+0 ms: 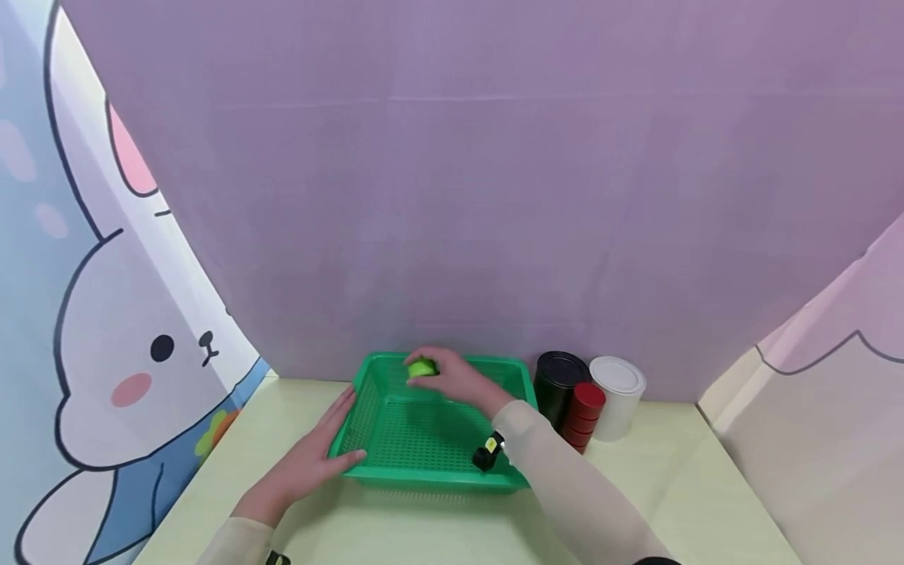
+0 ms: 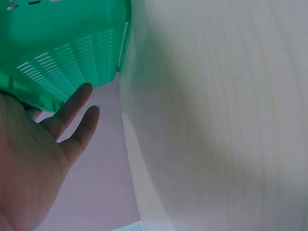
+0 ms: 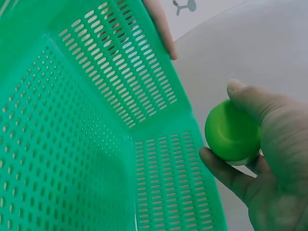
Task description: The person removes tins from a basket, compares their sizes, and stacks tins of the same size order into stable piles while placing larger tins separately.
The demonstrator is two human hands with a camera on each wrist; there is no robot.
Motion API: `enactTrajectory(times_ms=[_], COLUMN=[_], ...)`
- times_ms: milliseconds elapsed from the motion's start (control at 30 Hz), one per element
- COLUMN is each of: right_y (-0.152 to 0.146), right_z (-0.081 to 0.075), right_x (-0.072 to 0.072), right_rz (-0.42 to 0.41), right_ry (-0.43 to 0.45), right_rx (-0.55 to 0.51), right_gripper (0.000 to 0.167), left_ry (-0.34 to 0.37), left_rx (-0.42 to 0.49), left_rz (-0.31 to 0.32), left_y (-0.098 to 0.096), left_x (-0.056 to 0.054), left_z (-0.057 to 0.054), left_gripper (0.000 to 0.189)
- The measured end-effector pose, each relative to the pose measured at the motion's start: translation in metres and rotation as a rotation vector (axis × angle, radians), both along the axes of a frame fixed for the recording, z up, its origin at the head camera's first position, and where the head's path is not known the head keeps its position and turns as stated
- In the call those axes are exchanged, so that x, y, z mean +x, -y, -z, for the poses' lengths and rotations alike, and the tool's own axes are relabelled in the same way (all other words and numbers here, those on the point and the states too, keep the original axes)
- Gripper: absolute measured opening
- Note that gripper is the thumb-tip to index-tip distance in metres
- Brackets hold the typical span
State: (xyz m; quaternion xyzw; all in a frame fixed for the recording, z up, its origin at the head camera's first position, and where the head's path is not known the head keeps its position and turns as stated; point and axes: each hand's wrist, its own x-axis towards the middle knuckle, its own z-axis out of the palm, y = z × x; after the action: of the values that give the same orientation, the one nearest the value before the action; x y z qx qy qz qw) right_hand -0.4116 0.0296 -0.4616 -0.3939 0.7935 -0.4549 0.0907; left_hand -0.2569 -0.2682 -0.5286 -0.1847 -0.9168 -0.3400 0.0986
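Observation:
In the head view a green plastic basket (image 1: 438,475) with slotted walls stands on the pale table. My left hand (image 1: 311,463) rests along its left side, with fingers straight and the thumb over the front left corner. From the left wrist view, the left fingers (image 2: 79,130) extend beside the basket's outer wall (image 2: 72,62). My right hand (image 1: 455,378) reaches over the basket's back part and holds a small round green-topped container (image 1: 422,368). Thumb and fingers pinch that container (image 3: 233,131) by its sides in the right wrist view; a pale rim shows under the green.
Right of the basket stand a black lidded can (image 1: 561,373), a red ridged cylinder (image 1: 585,404) and a white lidded can (image 1: 620,384). A purple cloth (image 1: 452,196) hangs behind the table (image 1: 678,479). Side cloths, the left one with a cartoon rabbit (image 1: 155,392), flank it.

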Motion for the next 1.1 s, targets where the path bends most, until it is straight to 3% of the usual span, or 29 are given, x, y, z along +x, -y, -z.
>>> enactTrajectory(times_ms=[400, 800, 1100], right_y=[-0.018, -0.037, -0.055], right_z=[-0.01, -0.011, -0.01], right_x=[0.02, 0.043, 0.055], right_rz=[0.021, 0.101, 0.143], right_ry=[-0.011, -0.024, -0.11], right_rx=[-0.023, -0.089, -0.116], right_gripper=[0.033, 0.038, 0.04], left_ry=[-0.011, -0.024, -0.014], left_rx=[0.006, -0.008, 0.001], left_rz=[-0.002, -0.004, 0.001], left_y=[0.001, 0.001, 0.0], left_x=[0.003, 0.003, 0.004], left_z=[0.0, 0.001, 0.0], left_gripper=[0.099, 0.099, 0.099])
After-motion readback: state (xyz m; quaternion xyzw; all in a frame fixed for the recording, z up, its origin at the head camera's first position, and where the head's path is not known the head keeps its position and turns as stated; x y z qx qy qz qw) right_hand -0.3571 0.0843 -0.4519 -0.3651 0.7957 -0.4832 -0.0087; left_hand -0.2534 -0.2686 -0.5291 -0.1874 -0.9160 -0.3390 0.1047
